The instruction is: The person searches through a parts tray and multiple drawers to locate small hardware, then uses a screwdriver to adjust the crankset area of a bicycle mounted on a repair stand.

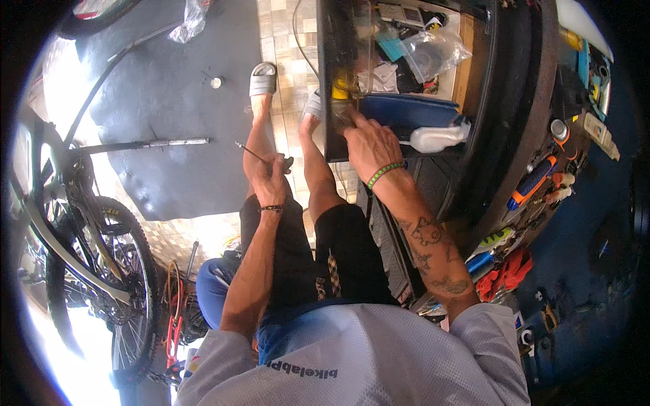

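One thin tool (253, 153) is clamped in the left hand (273, 174), poking out beyond its fingers. Just ahead of the right hand's (372, 143) fingertips is a yellow item (340, 88); whether they grip anything, I cannot tell. Right of them lies a bottle (437, 138).

The place was a bicycle workshop: a bicycle (122, 281) with knobbly tyres (151, 301) stood at the left, near a dark mat (156, 95) spread on the tiled floor (284, 44). At the right, a cluttered worktop (525, 125) carried an orange-and-blue-handled tool (533, 181), and an open drawer (467, 57) held plastic bags (437, 54) and small oddments.
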{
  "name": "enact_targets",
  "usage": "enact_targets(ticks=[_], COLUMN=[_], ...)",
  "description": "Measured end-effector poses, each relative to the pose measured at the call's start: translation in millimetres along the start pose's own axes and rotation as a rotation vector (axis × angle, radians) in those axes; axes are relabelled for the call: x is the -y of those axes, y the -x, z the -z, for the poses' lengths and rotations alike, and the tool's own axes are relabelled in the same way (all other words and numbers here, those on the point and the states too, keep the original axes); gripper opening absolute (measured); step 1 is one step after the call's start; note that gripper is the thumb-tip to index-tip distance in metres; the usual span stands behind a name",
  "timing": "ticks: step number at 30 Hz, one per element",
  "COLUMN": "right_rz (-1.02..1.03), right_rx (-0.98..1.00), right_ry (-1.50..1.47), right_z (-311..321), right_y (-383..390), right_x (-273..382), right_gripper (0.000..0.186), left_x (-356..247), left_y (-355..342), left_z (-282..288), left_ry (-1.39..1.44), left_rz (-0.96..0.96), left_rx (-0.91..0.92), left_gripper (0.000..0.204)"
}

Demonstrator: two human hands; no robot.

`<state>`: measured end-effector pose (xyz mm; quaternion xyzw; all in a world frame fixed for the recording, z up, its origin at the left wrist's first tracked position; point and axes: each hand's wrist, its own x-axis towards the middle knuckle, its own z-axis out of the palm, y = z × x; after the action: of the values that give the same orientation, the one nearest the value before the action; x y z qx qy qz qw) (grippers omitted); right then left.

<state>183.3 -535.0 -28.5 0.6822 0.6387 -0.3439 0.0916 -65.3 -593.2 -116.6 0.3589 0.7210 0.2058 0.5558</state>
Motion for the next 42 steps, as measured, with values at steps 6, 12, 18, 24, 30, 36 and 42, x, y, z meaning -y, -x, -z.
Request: enact_targets(ticks=[6,12,18,24,30,36,42], right_rz=[-0.13,-0.178,-0.206,-0.13,-0.118,-0.072,-0.03], right_rx=[0.068,-0.444,-0.412,-0.352,-0.327,-0.351,-0.382], right_ry=[0.144,-0.652,-1.722,-1.956,-2.066,-2.057,-2.159], right_z=[-6.2,6.6,32.6,24.5,18.3,14.1,41.1], right_y=[-19.6,6.3,29.1,39.7,46.7,51.3,76.2], right_x=[8.1,-2.5,-18.7,-28.3,-21.8,-17.6,-5.5], right_gripper=[0.024,0.031,0.034,0.03,0.031,0.034,0.044], left_x=[-9.5,-7.6,10.6,7.5,16.2,30.2,-50.4], left_y=[3.4,1.7,-5.7,-10.1,-12.7,-15.7,6.2], left_z=[0.1,1.8,4.3,5.0,10.3,17.3,35.8], left_ry=[-0.014,0.015,0.06,0.092,-0.011,-0.07,-0.14], left_rz=[0.038,0.001,0.015,-0.017,-0.052,-0.102,-0.288], left_rx=[-0.024,-0.062,-0.032,-0.013,0.021,-0.003,-0.011], left_gripper=[0.023,0.023,0.023,0.02,0.024,0.025,0.019])
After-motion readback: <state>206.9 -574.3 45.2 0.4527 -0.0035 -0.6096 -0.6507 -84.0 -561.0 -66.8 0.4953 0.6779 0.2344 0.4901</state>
